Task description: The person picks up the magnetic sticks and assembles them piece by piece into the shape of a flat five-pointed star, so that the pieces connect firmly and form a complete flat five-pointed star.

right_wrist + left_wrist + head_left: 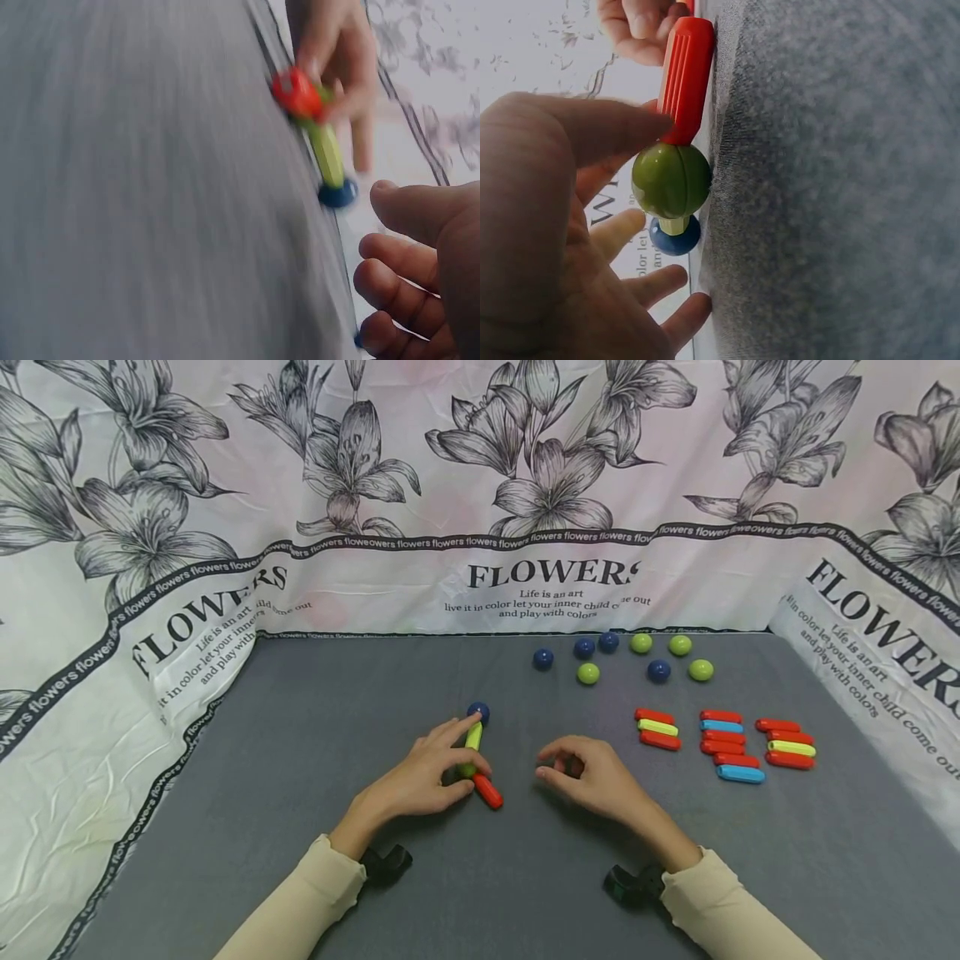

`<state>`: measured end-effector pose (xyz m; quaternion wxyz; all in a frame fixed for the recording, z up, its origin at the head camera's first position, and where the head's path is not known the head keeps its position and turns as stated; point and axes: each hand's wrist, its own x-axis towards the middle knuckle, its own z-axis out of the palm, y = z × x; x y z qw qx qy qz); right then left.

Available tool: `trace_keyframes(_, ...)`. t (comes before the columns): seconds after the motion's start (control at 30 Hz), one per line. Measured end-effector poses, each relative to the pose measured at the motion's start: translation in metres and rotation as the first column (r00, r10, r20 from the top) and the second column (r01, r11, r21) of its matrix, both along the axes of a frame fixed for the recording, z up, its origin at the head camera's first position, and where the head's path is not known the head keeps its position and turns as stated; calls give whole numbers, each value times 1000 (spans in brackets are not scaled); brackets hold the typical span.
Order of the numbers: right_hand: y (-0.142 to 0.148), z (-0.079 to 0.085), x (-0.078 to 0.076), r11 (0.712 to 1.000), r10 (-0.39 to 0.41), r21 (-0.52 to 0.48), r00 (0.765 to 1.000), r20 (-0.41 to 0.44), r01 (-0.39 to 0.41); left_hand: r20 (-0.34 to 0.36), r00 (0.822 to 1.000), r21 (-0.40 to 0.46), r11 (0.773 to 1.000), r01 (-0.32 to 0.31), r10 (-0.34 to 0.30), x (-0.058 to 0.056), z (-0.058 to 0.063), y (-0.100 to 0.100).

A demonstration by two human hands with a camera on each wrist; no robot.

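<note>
Left fingers point(468, 758) on red stick point(489, 792), balls point(588, 673) beyond

In the head view the left grip point(427, 770) hides most of the green ball point(467, 771) and a bit of the blue ball point(478, 711), while both sleeves point(296, 906) and the surface point(510, 893) run off the bottom edge. In the left wrist view the green ball covers most of the yellow stick point(674, 226), the top edge crops the right grip point(639, 31), and a scrap of red point(688, 6) is too small to identify. In the right wrist view the red stick point(295, 91) is blurred, and a mostly hidden dark blue patch point(358, 340) cannot be told.
</note>
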<state>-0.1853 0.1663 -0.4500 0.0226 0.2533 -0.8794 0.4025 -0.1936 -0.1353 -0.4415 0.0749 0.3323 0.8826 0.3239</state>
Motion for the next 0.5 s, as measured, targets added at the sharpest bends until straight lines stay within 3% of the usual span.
trace_keyframes(0.17,38,2,-8,989,-141,46,988,-58,144,8,1000,-23,1000,10,-9,0,-2,0)
trace_keyframes(0.3,65,3,-14,965,-247,55,959,-141,257,-7,1000,-29,1000,7,-7,-1,-3,0)
trace_keyframes(0.5,85,7,-20,936,-326,59,920,-217,346,-8,1000,-52,999,5,-6,0,-2,1)
